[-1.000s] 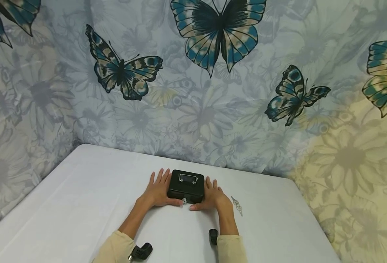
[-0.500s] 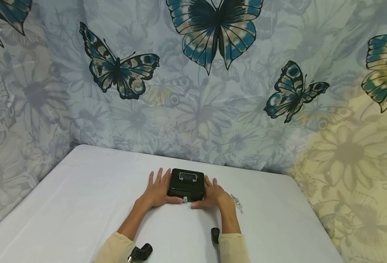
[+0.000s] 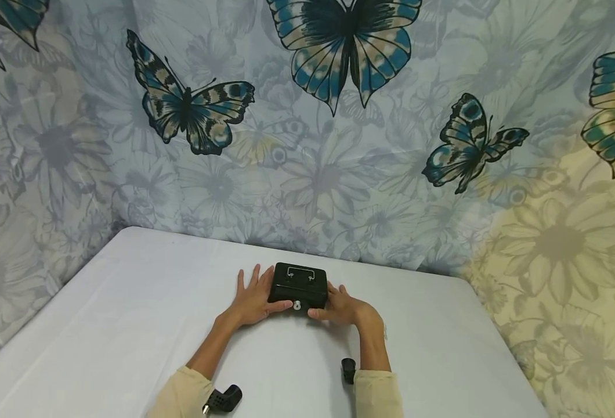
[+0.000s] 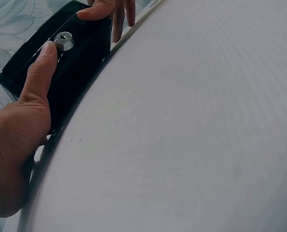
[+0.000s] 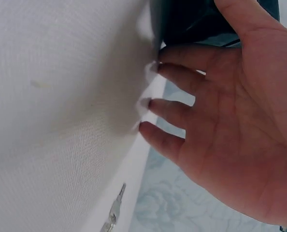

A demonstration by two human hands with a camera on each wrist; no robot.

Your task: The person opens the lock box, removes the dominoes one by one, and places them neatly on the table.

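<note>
A black metal cash box (image 3: 297, 287) with a wire handle on its lid and a silver lock (image 3: 297, 305) on its front stands between the hands. The left hand (image 3: 252, 302) lies along its left side, fingers straight and spread, its thumb touching the front beside the lock, as the left wrist view shows. At the other side is the right hand (image 3: 344, 307), its thumb touching the front. In the right wrist view the right hand's fingers (image 5: 167, 113) reach out nearly straight, their tips at the white cloth. Its forearm mostly hides some silvery keys (image 5: 112, 215).
A white-covered table (image 3: 130, 313) spreads around the box. Its far edge meets a butterfly-patterned backdrop (image 3: 328, 186). Black wrist cameras (image 3: 226, 399) sit by both sleeves.
The box has tipped back, so more of its front shows. The right hand's wrist has swung outward to the right and now covers most of the keys.
</note>
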